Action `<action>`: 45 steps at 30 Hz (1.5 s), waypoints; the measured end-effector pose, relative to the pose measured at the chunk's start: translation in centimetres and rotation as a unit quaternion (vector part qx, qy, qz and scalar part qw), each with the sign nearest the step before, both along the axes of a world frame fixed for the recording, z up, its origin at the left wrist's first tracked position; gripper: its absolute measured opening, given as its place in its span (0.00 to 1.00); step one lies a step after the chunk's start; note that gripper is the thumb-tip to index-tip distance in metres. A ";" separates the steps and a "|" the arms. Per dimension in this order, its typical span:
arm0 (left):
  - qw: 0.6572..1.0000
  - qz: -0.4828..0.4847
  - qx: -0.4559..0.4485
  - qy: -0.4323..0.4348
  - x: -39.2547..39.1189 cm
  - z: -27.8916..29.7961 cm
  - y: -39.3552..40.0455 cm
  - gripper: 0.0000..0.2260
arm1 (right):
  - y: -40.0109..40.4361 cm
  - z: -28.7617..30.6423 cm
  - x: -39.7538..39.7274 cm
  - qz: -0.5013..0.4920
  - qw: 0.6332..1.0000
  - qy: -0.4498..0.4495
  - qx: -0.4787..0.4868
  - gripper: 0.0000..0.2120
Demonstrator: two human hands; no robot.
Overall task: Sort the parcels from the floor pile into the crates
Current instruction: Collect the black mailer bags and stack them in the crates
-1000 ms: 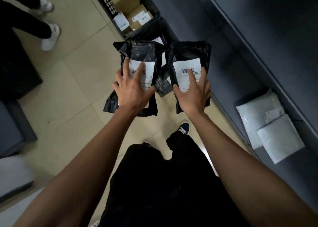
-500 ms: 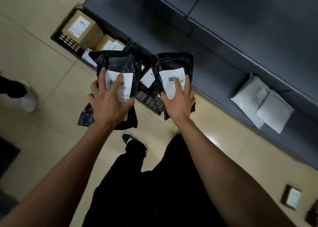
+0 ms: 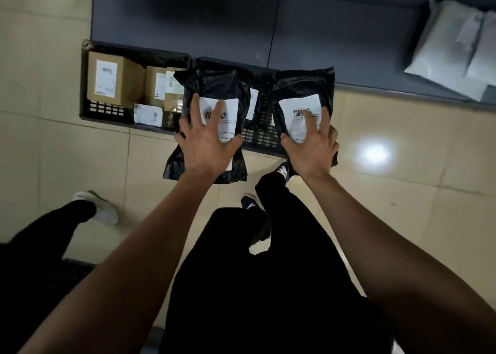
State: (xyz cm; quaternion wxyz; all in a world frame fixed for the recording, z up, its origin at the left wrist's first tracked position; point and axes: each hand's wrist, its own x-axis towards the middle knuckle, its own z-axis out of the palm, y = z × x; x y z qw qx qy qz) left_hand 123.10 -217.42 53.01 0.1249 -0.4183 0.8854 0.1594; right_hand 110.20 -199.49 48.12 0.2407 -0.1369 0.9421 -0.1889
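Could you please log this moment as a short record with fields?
left hand: left hand holds a black bag
right hand: right hand holds a second black bag
left crate: crate with cardboard boxes
below the bags: another crate
shelf: grey mailers

No wording or number can be read anywhere. White labels with barcodes sit on the two black parcels at mid-frame, the left black parcel (image 3: 212,90) and the right black parcel (image 3: 303,90), but their print is blurred. The brown boxes (image 3: 115,77) in the crate (image 3: 107,111) at upper left carry white labels too, equally unreadable.
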 end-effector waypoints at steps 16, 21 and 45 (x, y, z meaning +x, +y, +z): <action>0.994 -0.086 0.061 -0.024 -1.4 -19.1 -14.0 0.40 | -13.5 -16.5 4.2 -0.076 0.996 -0.047 0.028 0.37; 0.991 -0.084 0.107 -0.010 -2.7 -27.8 -17.4 0.40 | -17.1 -25.8 4.4 -0.113 0.991 -0.058 0.041 0.38; 0.989 -0.120 0.072 -0.043 -3.2 -53.4 -21.9 0.37 | -28.0 -51.5 3.4 -0.125 0.987 -0.087 0.055 0.38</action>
